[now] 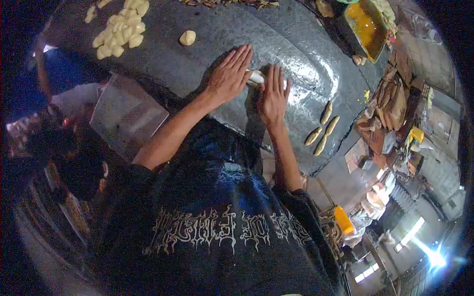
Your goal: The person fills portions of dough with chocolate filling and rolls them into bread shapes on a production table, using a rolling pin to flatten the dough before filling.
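Observation:
My left hand point(229, 75) lies palm down with its fingers stretched out over the dark worktop point(217, 29). Just to its right, my right hand point(274, 96) is also flat, fingers pointing away from me. A whitish rod-shaped piece point(255, 77) shows in the gap between them, its ends covered by the hands. Whether it is dough or a rolling pin I cannot tell. One round dough ball point(187, 38) sits beyond my left hand. Several slim rolled dough pieces point(320, 134) lie on the right side of the worktop.
Dough lumps point(121, 32) are heaped at the far left. A tray of yellow liquid point(368, 27) stands at the far right, near crumpled brown paper or cardboard point(392, 98). Another person point(74, 103) is at the left, beside a pale panel point(128, 106).

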{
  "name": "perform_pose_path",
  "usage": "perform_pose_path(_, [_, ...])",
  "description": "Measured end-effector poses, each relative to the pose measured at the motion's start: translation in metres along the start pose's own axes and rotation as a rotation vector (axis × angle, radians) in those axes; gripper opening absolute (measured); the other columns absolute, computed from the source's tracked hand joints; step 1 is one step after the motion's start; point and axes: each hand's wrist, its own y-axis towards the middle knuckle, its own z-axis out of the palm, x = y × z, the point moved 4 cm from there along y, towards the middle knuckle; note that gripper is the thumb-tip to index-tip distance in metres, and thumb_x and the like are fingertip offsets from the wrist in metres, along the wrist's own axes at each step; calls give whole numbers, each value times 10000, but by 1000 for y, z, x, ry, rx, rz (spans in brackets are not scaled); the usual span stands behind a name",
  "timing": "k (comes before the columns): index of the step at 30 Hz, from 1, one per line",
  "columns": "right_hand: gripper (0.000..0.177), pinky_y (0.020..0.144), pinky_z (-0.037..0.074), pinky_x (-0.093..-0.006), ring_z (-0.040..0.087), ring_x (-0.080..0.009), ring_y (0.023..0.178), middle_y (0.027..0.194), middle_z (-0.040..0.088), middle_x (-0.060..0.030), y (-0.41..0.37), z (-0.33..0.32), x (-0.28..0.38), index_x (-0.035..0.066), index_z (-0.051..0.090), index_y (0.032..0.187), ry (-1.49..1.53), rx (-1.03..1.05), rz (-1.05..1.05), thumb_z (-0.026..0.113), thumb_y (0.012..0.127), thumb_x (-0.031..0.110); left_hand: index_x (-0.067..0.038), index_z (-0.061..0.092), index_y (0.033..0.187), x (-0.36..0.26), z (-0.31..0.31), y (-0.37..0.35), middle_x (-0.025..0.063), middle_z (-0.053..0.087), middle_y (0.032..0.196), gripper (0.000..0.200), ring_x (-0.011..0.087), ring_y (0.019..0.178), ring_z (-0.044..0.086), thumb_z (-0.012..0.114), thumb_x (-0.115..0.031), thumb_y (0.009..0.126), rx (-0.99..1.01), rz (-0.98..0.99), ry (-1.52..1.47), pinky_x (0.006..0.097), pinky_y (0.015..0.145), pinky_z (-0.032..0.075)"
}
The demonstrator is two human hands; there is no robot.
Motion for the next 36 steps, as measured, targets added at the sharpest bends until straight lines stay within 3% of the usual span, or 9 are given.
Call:
perform_pose_path(9, [768,1201,22,-627,52,-404,1542,1658,129,-225,105,3,-62,-33,113,1581,-99,-53,107,278,1049,495,27,368,1495,43,20,100,208,390,1556,574,339,1445,377,497,-244,1007,-130,67,112,446,1200,288])
perform_pose_path(12, [790,1189,4,-650,24,-420,1539,1665,92,-220,131,4,-88,-28,69,1586,-115,-91,123,249,1050,524,-11,64,1599,63,51,138,129,-52,1686,754,417,1534,-39,400,-415,1058,107,-41,232,522,1252,23])
perform_pose_path(16, [846,1165,41,-698,35,-408,1541,1669,88,-209,146,-9,-103,-7,100,1589,-147,-132,256,348,1018,567,68,122,1569,63,13,168,215,70,1665,663,371,1543,37,343,-314,1073,101,-149,202,539,1241,30])
perform_pose_path(19, [781,1144,256,-611,289,-425,1459,1573,315,-242,111,-28,-73,32,278,1551,-41,-197,182,576,958,443,-41,517,1405,50,-35,127,189,502,1459,472,331,1370,464,591,-184,961,-351,181,-286,442,1141,373])
perform_pose_path(23, [634,1020,440,-480,538,-435,1216,1329,576,-242,63,-11,-57,72,478,1440,43,-142,-78,707,866,213,-63,684,1172,32,-12,27,101,668,1233,335,309,1190,592,730,-200,869,32,184,-412,429,1029,468])
perform_pose_path(27, [549,958,477,-474,623,-446,1008,1145,660,-235,69,-10,-63,50,588,1315,59,-186,-56,722,785,107,-89,702,1141,4,3,-14,70,680,1205,355,282,1174,601,764,-262,838,-10,172,-335,409,1005,470])
perform_pose_path(31, [326,684,478,-345,599,-198,744,807,646,-68,83,13,-107,31,662,1139,1327,94,265,616,973,308,-110,706,1155,-4,2,-16,55,682,1200,355,267,1172,603,757,-270,842,-57,146,-215,407,996,465])
perform_pose_path(32, [428,616,431,-287,546,-109,700,764,602,-11,77,6,-113,31,677,1105,1179,170,296,548,1017,429,-112,707,1156,-6,2,-16,54,684,1199,348,266,1173,603,753,-265,847,-70,158,-171,407,995,463])
perform_pose_path(36, [411,740,509,-405,677,-314,800,877,702,-176,81,-10,-138,23,674,1154,457,-218,423,531,1026,386,-112,706,1158,-17,-3,-19,65,687,1205,356,279,1158,616,771,-246,834,-58,67,-197,411,997,471])
